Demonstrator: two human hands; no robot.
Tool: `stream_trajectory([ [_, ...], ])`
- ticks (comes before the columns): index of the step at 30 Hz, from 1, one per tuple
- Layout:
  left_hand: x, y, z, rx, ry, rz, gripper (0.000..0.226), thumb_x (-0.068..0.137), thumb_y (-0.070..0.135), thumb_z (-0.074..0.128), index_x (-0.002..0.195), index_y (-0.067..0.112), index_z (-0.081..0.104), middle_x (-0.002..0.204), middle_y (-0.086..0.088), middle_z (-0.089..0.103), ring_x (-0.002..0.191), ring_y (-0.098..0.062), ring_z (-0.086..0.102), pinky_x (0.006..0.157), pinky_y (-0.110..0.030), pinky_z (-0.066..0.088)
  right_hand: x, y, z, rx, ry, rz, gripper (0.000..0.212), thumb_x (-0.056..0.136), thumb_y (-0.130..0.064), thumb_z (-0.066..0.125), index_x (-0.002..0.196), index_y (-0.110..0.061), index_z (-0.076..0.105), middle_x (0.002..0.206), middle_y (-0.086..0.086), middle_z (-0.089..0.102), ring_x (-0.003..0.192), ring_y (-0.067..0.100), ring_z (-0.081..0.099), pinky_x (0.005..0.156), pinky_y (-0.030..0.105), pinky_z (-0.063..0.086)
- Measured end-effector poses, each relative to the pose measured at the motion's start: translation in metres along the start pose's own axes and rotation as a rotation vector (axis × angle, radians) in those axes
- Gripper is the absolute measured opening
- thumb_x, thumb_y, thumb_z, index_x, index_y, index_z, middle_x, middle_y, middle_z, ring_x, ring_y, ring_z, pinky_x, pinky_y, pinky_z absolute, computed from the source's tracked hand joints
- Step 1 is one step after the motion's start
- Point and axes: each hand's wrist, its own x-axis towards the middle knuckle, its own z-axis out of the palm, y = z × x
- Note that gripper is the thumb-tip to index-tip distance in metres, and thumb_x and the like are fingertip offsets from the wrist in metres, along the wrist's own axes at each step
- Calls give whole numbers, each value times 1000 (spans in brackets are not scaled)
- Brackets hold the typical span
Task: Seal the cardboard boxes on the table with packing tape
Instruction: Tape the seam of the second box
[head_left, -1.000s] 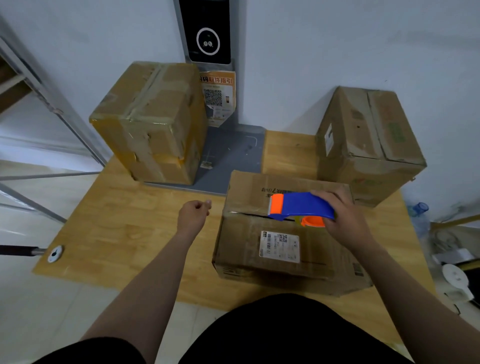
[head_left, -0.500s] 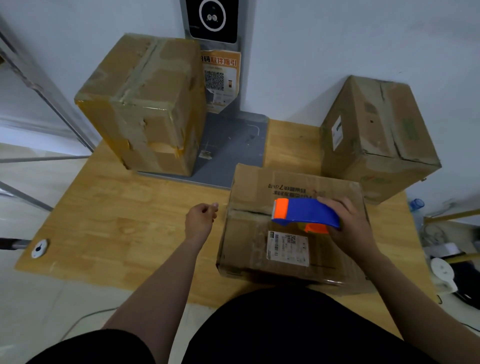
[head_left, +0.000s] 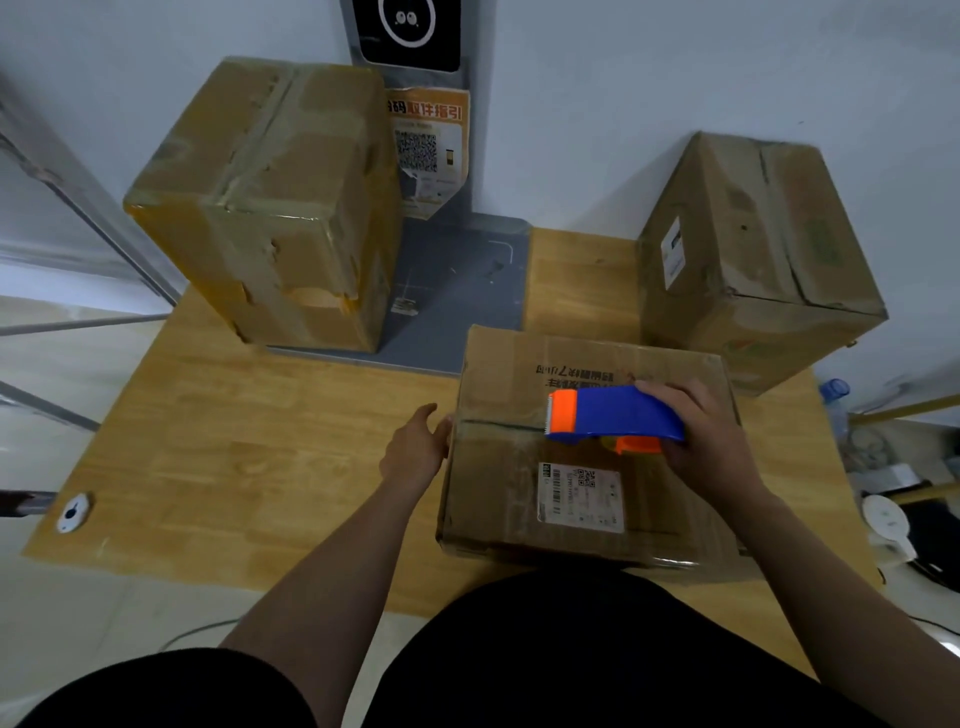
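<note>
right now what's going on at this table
A person is sealing the nearest box on the wooden table. Their right hand holds a blue and orange tape dispenser on the box top, its orange end by the flap seam. Their left hand is open at the box's left edge. The back left box looks heavily taped; the back right box stands apart.

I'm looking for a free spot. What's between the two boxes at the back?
Head view: between the taped box and the right box lie a grey stand base, its orange QR sign and bare table.
</note>
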Motion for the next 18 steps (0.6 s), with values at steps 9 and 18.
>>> stream_trajectory([
  [9,3,9,-20,-12,41,-73,34,106,29,46,121,7,67,106,-10,72,97,-30,68,77,-36,51,-1,10,9,9,-17,-3,76,76,-8,83,143,-22,49,129,8,54,111,26,56,83,45,55],
  [18,-27,62,-23,133,7,27,49,109,43,37,88,8,63,81,-7,63,76,-28,61,61,-35,38,-4,11,16,-18,-8,10,76,76,-15,84,144,-22,49,130,9,55,111,24,56,84,42,54],
])
